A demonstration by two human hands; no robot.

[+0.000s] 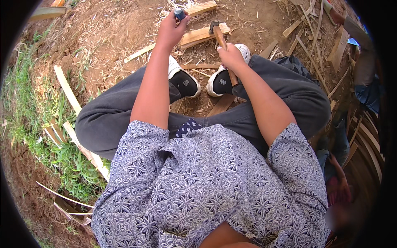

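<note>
The right hand [230, 56] is clamped round a wooden-handled hammer [219, 35], its head over a wood block [202, 35]. The left hand [170, 29] grips a small dark blue tool handle [179, 13] upright just beside it.

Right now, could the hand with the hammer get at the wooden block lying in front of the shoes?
Probably yes: the right hand holds the hammer with its head already over the wooden block, nothing between.

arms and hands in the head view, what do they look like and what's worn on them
Both arms are bare from above the elbow down. Short sleeves of a blue-grey shirt with a white floral pattern cover the upper arms. The left hand and right hand wear no gloves; no rings or watch show.
</note>
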